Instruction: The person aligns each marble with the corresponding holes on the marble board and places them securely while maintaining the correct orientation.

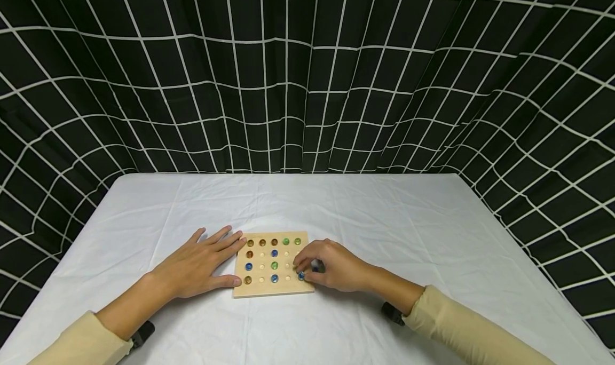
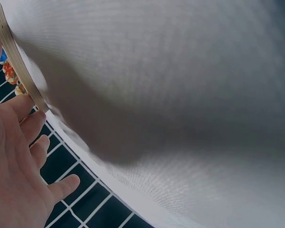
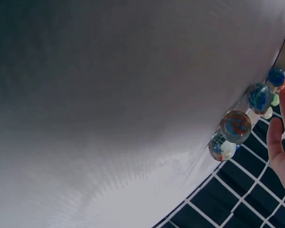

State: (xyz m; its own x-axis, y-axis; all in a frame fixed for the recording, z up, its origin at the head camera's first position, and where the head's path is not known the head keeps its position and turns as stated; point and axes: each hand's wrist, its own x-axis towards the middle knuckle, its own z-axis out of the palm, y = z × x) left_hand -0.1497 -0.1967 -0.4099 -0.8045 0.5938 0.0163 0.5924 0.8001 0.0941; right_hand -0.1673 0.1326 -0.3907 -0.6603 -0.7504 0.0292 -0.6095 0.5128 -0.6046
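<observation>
A pale wooden board [image 1: 274,292] with rows of shallow holes lies on the table. Glass marbles fill its back row, brown [image 1: 262,243] at left and green [image 1: 285,241] at right. More brown, blue [image 1: 274,253] and green ones sit down the left and middle columns. My left hand [image 1: 199,266] lies spread, thumb and fingertips at the board's left edge. At the front right corner, my right hand [image 1: 343,266] pinches a blue marble [image 1: 301,275] between thumb and finger. Several larger-looking clear marbles [image 3: 235,126] with coloured swirls show beside that hand in the right wrist view.
White cloth [image 1: 384,210] covers the table, wrinkled in places. A black curtain with a white grid [image 1: 298,103] hangs behind the table and along both sides. Each wrist carries a small dark device [image 1: 393,312] near the sleeve.
</observation>
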